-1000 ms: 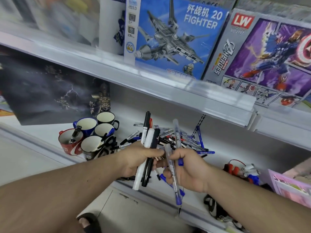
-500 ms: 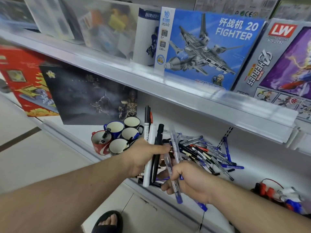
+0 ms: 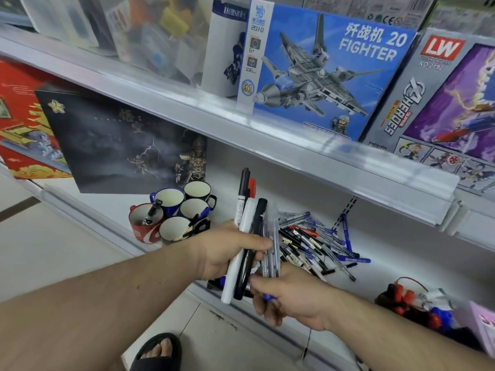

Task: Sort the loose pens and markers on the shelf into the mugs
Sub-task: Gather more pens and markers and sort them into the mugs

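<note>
Far left of the frame I see a red box (image 3: 16, 124) leaning on the lower shelf (image 3: 401, 253), with a dark box (image 3: 112, 145) overlapping it just to the right. Below the dark box, left of centre, five mugs (image 3: 171, 215) stand bunched together and touching: a red one (image 3: 142, 226) at the front left with a marker poking out, two blue ones behind, a dark one at the back, a white-lined one at the front. At least three of them hold a pen or marker.

Centre frame, my left hand (image 3: 227, 250) is clenched round a bundle of markers (image 3: 245, 236), held nearly upright in front of the shelf: black and red caps on top, a white barrel and a black barrel sticking out below the fist. Just right of it and lower, my right hand (image 3: 292, 298) has fingers curled round clear pens (image 3: 270, 253) with blue ends, thumb reaching toward the marker bundle. The two bunches are touching or nearly so; I cannot tell which.

Behind the hands, centre right, the loose pile of pens (image 3: 316, 242) lies on the lower shelf, blue, black and red mixed, well apart from the mugs.

Upper centre right, a blue jet box (image 3: 334, 70) stands on the upper shelf (image 3: 187, 97), a purple box (image 3: 455, 103) beside it. Lower right, red and blue toys (image 3: 412, 298). Bottom centre, my sandalled foot (image 3: 158, 352).
</note>
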{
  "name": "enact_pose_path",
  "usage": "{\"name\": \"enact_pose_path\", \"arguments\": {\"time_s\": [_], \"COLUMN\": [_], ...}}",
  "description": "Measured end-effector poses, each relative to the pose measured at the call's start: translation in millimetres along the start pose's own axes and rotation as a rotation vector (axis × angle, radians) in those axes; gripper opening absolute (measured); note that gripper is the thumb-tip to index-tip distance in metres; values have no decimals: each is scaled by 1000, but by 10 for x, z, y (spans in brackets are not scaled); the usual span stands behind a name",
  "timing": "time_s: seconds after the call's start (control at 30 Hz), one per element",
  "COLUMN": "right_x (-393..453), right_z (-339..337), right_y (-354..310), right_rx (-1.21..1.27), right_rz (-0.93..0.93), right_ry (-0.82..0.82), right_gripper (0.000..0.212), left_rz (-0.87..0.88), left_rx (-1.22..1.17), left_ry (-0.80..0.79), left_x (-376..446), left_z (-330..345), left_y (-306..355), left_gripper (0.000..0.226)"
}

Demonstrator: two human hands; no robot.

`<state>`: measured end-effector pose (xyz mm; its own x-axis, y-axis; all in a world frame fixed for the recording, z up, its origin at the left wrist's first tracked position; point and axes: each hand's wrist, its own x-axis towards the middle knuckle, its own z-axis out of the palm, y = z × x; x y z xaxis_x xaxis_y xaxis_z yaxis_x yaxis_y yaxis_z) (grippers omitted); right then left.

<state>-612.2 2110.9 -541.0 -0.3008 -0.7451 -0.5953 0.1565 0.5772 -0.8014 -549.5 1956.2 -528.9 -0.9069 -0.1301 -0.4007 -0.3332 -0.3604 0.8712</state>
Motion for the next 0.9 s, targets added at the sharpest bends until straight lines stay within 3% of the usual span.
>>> {"name": "enact_pose_path", "arguments": {"time_s": [0.07, 0.2, 0.3, 0.37, 0.43, 0.53, 0.7, 0.9], "right_x": [-19, -5, -43, -90, -120, -104, 13, 164], "right_z": [17, 3, -56, -183, -372, -590, -470, -330], "right_y": [-37, -77, -163, -265, -393, -533, -593, -547], "right_rx": [-22, -36, -25, -95, -181, -57, -75, -244], "right_rz": [12, 9, -9, -40, -131, -308, -447, -430], "right_ry": [-37, -56, -78, -30, 107, 288, 298, 305], "right_gripper": [17, 10, 3, 17, 46, 75, 49, 34], "left_rz": [-3, 54, 106, 155, 212, 224, 177, 103], "left_rx": [23, 53, 50, 85, 210, 393, 427, 396], "left_ry": [-46, -9, -10, -11, -16, -54, -88, -109], "left_x": [-7, 34, 47, 81, 107, 147, 150, 79], "left_z": [51, 73, 102, 98, 84, 62, 65, -166], "left_y": [-28, -9, 46, 89, 147, 200, 115, 30], "left_gripper": [15, 33, 15, 13, 7, 18, 23, 18]}}
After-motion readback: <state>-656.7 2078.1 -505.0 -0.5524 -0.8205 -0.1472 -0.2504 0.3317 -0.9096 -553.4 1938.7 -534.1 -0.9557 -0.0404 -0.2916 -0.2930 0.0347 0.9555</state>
